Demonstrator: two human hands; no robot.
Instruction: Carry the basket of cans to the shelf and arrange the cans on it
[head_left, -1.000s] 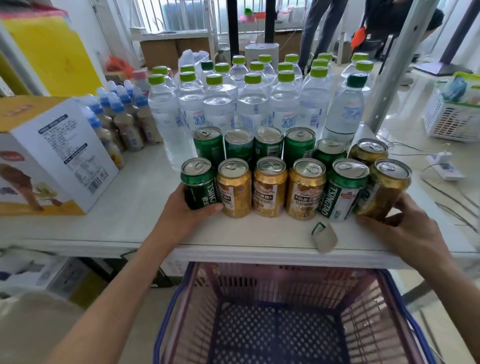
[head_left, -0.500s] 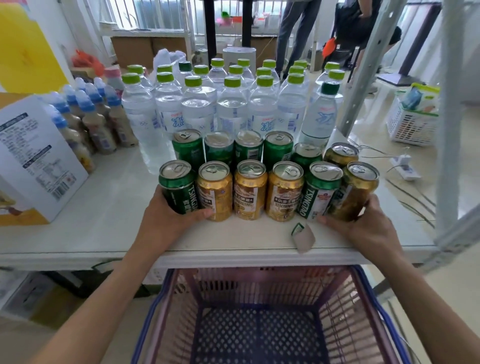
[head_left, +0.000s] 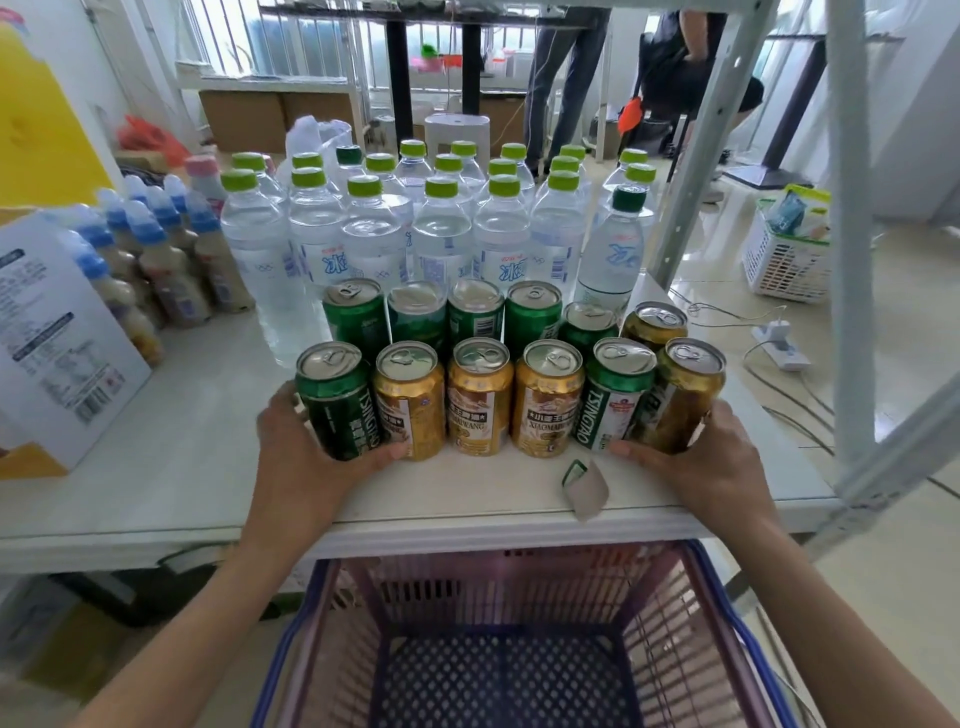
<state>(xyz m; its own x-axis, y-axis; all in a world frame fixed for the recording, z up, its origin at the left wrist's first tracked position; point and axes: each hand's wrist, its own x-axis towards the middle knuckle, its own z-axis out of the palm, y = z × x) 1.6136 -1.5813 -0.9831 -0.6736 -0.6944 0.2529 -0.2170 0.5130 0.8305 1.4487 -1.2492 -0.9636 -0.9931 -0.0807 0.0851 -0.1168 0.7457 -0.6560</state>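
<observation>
Far left on the white shelf (head_left: 171, 457) stands a printed carton (head_left: 57, 338), with blue-capped bottles (head_left: 156, 249) behind it. Next, the left hand (head_left: 301, 457) is cupped against the outer side of the green end can (head_left: 335, 400), thumb along its base, fingers curled round it; whether the can is truly gripped or only pressed cannot be told. The front row of cans (head_left: 483, 397) runs six across, upright and touching: green, three gold, green, gold. A second row of cans (head_left: 467, 312), mostly green, stands directly behind, and green-capped water bottles (head_left: 441, 234) behind that. The right hand (head_left: 711, 462) wraps the gold end can (head_left: 683, 395), which tilts slightly. A torn label scrap (head_left: 584, 486) lies at the shelf edge. Below, the basket (head_left: 691, 613) holds no cans
</observation>
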